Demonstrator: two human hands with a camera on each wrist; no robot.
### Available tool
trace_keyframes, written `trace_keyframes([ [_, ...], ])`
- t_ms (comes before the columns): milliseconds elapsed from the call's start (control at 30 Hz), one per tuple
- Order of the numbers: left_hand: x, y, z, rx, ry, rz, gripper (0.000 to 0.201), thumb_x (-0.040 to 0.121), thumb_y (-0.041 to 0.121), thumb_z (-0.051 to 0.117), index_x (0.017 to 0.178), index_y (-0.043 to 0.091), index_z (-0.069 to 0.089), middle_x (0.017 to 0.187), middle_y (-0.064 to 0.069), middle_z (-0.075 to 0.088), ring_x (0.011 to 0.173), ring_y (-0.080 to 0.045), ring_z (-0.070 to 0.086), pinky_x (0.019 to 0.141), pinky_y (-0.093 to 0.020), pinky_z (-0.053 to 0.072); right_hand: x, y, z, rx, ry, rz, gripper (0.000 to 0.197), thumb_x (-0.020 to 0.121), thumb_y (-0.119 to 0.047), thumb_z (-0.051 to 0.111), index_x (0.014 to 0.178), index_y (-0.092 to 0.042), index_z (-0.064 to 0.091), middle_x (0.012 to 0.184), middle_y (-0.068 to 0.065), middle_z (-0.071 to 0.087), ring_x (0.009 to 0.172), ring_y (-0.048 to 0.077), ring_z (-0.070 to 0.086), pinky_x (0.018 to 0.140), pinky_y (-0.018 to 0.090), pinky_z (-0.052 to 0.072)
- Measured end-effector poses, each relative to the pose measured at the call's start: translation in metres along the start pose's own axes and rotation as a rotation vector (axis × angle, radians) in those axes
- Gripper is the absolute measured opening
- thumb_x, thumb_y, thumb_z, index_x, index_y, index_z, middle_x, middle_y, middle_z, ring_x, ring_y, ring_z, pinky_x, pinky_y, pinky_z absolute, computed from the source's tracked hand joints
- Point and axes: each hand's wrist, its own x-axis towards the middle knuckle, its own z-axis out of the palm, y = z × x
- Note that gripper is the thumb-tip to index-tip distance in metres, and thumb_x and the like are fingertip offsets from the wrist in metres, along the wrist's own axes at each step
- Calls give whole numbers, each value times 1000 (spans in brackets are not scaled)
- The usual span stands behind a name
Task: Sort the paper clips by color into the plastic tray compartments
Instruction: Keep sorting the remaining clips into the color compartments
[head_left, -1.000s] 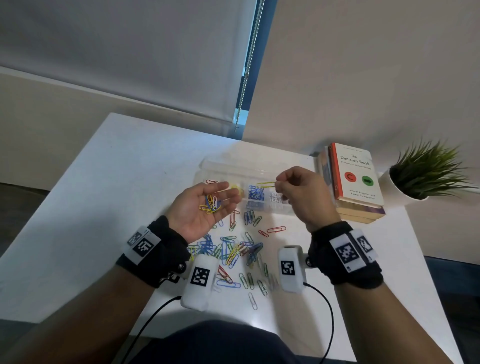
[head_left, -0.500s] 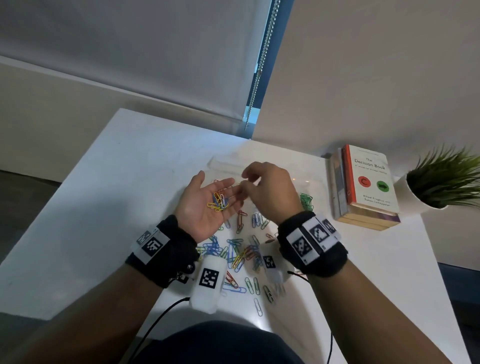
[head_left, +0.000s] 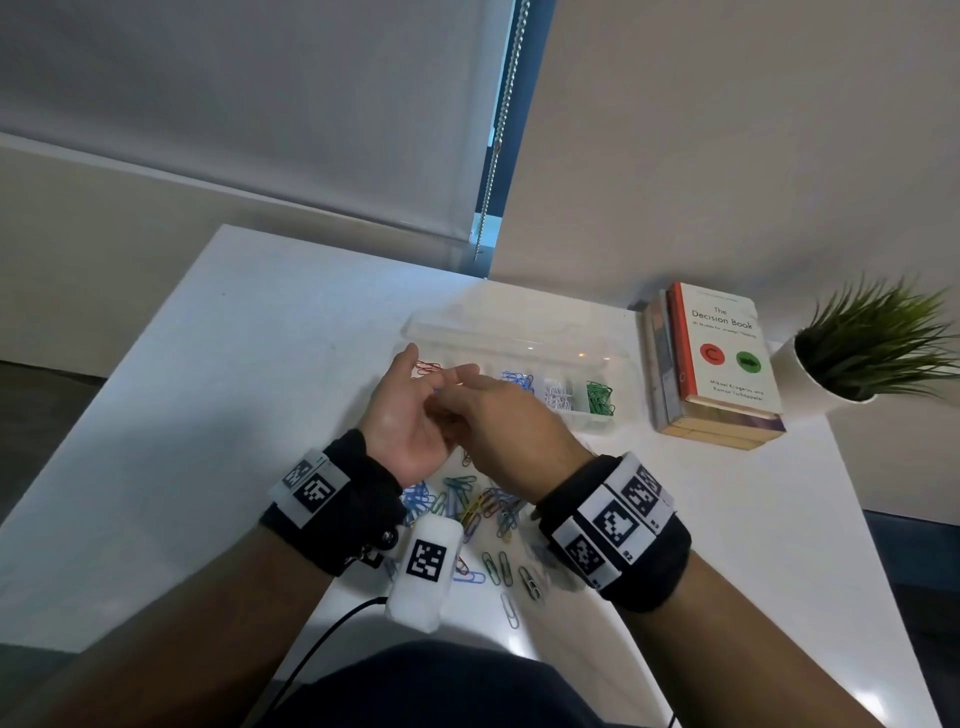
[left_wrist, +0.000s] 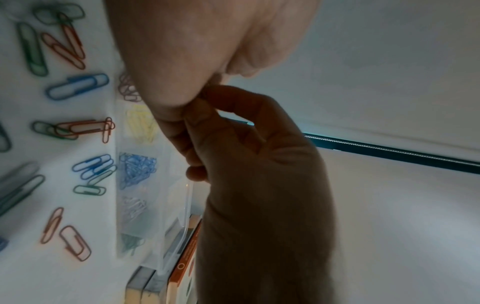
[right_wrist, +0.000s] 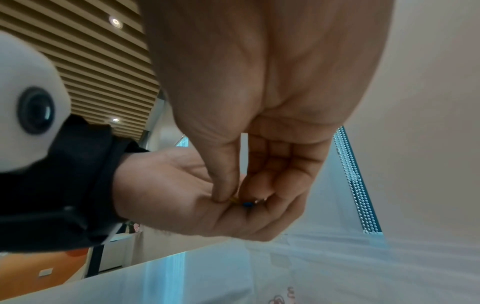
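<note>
Black fabric wristbands (head_left: 358, 499) on both bare forearms carry white tags printed with black square markers; a white camera pod (head_left: 425, 569) with a black cable (head_left: 311, 654) hangs under the left wrist

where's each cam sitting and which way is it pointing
Head: worn up high, looking down at the table, tray and both forearms.
Left wrist: looks along the left hand past loose clips.
Right wrist: looks along the right hand into the left palm.
All share the two hands meeting.
</note>
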Motion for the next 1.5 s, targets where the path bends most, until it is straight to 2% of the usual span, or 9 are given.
trace_keyframes([
  [267, -1, -3, 4, 9, -57, 10, 58, 98, 46, 28, 115, -1, 56, 92, -17, 57, 75, -24, 53, 71, -34, 40, -15, 13, -7, 132, 97, -36, 15, 82, -1, 62, 94, -7, 69, 108, 13, 60, 89, 31, 61, 71, 27, 42],
  [500, -5, -2, 8, 50, -111, 44, 55, 98, 40, 28, 118, -2, 58, 93, -18, 64, 78, -23, 60, 77, -32, 43, -19, 14, -6, 171, 162, -50, 25, 84, -5, 63, 107, -14, 70, 106, 8, 61, 90, 27, 62, 74, 35, 52],
  [633, -5, -2, 7, 37, -137, 29, 56, 99, 39, 26, 124, -2, 54, 96, -16, 64, 75, -20, 64, 69, -28, 51, -16, 12, -5, 56, 185, -89, 19, 86, -10, 62, 101, -15, 72, 105, 10, 60, 81, 30, 64, 59, 43, 54],
  [833, -4, -1, 8, -56, -142, 21, 51, 99, 37, 29, 114, -3, 57, 95, -17, 60, 64, -19, 62, 71, -30, 49, -21, 13, -6, 317, 359, 19, 12, 82, -11, 65, 89, -17, 74, 92, 2, 60, 79, 12, 57, 69, 18, 44],
  [967, -3, -4, 9, -107, -181, 19, 41, 97, 26, 33, 118, -4, 54, 105, -23, 63, 100, -32, 61, 85, -39, 57, -25, 13, -20, 708, 402, 264, 23, 84, -3, 66, 82, -26, 68, 76, -13, 66, 69, 8, 62, 67, 16, 48],
  [1067, 0, -6, 9, -114, -197, -3, 42, 95, 21, 35, 121, -5, 54, 105, -21, 62, 93, -28, 63, 82, -37, 59, -28, 10, -23, 584, 330, 222, 23, 87, -4, 63, 86, -27, 65, 68, -27, 64, 66, -6, 60, 62, 6, 41],
  [1233, 1, -11, 13, -92, -236, -25, 25, 89, 16, 39, 91, 0, 58, 88, -15, 61, 71, -19, 63, 80, -31, 54, -25, 12, -20, 507, 262, 249, 25, 89, -9, 60, 108, -22, 66, 81, -8, 70, 69, 3, 61, 68, 13, 47],
  [1367, 1, -9, 11, -106, -260, -15, 35, 94, 7, 36, 114, -9, 59, 111, -24, 62, 98, -30, 63, 98, -41, 50, -31, 18, -35, 746, 301, 325, 21, 90, -3, 56, 97, -19, 69, 67, -6, 66, 56, 9, 56, 55, 22, 45],
  [1500, 1, -8, 11, -49, -241, 7, 46, 89, -7, 30, 129, -4, 51, 118, -25, 60, 95, -35, 63, 90, -41, 55, -34, 25, -46, 870, 313, 372, 20, 93, 2, 51, 90, -12, 65, 71, 5, 62, 55, 14, 58, 54, 28, 48],
])
